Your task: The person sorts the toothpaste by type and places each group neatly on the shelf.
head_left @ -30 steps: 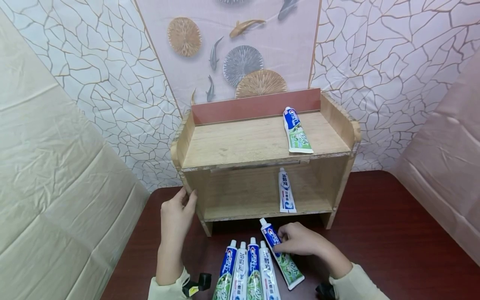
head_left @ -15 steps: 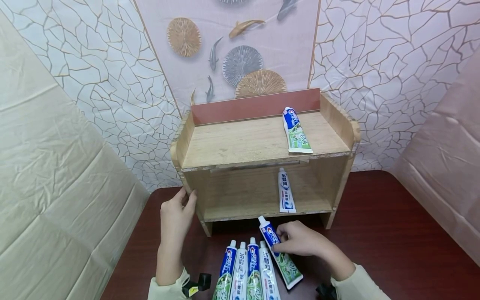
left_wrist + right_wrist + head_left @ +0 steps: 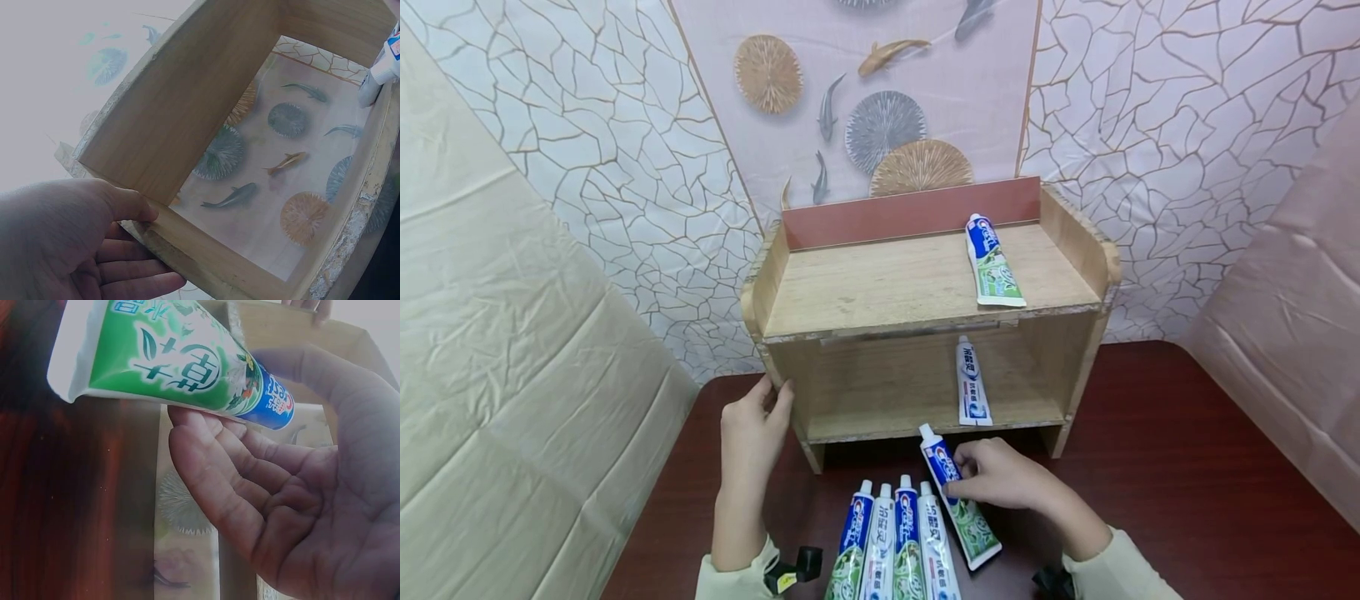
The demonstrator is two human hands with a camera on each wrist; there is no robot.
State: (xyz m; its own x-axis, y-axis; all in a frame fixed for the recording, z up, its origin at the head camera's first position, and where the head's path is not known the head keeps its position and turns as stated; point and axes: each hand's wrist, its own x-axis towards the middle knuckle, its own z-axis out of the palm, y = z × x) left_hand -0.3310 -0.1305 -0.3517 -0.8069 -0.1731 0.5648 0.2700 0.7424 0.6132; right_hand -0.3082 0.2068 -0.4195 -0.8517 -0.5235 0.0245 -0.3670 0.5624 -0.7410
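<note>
My right hand (image 3: 1000, 475) pinches a blue-and-green toothpaste tube (image 3: 973, 527) between thumb and fingers, its cap pointing to the shelf. The right wrist view shows the tube's green body (image 3: 169, 356) and white crimped end over the dark table. My left hand (image 3: 754, 433) holds the left side panel of a small two-tier wooden shelf (image 3: 865, 292); in the left wrist view the thumb (image 3: 134, 205) lies on the panel's inner face and the fingers are outside. Blue-green tubes (image 3: 856, 529) and white tubes (image 3: 934, 542) alternate in a row in front of the shelf.
One blue-green tube (image 3: 995, 262) lies on the shelf's top tier, right of centre. A white tube (image 3: 972, 383) lies on the lower tier beneath it. The dark red table (image 3: 1187, 467) extends to the right, and patterned cloth (image 3: 1150, 167) hangs behind the shelf.
The tube in my right hand has shifted slightly up toward the shelf, its crimped end moving up and left. My left hand stays on the shelf panel.
</note>
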